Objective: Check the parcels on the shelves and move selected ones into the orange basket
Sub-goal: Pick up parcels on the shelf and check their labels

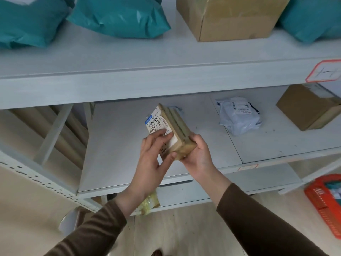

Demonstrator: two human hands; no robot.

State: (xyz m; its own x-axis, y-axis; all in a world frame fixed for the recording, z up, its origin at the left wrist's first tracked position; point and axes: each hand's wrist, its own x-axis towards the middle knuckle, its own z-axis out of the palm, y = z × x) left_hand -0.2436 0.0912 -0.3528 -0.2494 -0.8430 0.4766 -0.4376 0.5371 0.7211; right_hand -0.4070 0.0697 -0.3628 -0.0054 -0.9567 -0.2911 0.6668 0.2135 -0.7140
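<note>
I note left hand (153, 159) and right hand (198, 154) both gripping small taped box (177, 132) at centre; orange basket (321, 200) at 4 o'clock.

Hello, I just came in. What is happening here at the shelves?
A person holds a small brown cardboard parcel in both hands in front of the pale grey metal shelves. The left hand lies on its white label side, and the right hand grips its lower end. The orange plastic basket stands on the floor at the right.

Taped cardboard box (177, 130); glossy plastic teal bag (120, 17).
</note>
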